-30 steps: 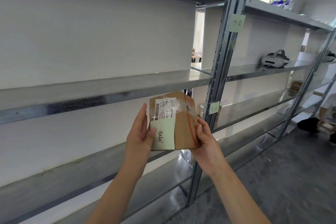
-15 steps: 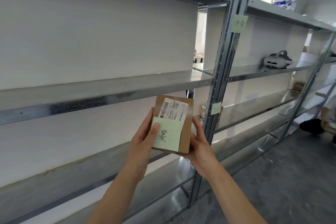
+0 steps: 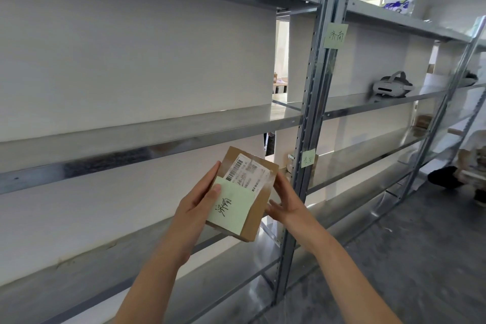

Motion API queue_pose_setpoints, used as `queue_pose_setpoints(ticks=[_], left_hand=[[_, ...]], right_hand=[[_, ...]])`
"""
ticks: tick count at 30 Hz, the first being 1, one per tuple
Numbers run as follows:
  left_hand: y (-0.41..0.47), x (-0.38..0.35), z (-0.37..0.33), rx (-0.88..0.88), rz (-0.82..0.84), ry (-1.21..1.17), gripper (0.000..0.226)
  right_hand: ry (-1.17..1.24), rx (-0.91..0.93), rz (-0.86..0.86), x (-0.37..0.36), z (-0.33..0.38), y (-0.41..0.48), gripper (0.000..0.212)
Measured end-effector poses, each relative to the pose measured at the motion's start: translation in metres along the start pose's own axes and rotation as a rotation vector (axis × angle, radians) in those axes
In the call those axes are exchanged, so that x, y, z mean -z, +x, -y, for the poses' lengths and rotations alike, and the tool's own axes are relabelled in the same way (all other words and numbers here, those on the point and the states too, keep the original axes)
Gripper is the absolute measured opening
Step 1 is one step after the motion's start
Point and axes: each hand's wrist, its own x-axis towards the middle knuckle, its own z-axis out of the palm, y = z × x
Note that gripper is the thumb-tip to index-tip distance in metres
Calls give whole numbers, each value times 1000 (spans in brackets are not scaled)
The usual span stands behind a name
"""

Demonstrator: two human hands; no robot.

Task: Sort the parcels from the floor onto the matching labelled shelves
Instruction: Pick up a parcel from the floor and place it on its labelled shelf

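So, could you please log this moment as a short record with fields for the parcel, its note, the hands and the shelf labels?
parcel: small cardboard box, held up in front of the shelving
note on parcel: green sticky note, handwritten 济南
left hand: grips the box's left edge, thumb on the note
right hand: supports the box's right side
upper shelf label: green note on the upright, 济南
lower shelf label: green note, writing unclear

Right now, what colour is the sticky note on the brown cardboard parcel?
Pale green sticky note, handwritten in black; head view.
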Motion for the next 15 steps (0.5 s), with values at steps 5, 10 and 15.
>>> queue_pose_setpoints(ticks=[5, 10, 15], left_hand=[[-2, 4, -3, -13, 86, -3, 50], [-1, 18, -4, -64, 366, 65, 105], [-1, 21, -14, -89, 451, 226, 103]], right_hand=[[36, -9, -21, 6, -2, -2, 77], [90, 14, 7, 15, -4, 0, 84], [83, 2, -12, 14, -8, -1, 78]])
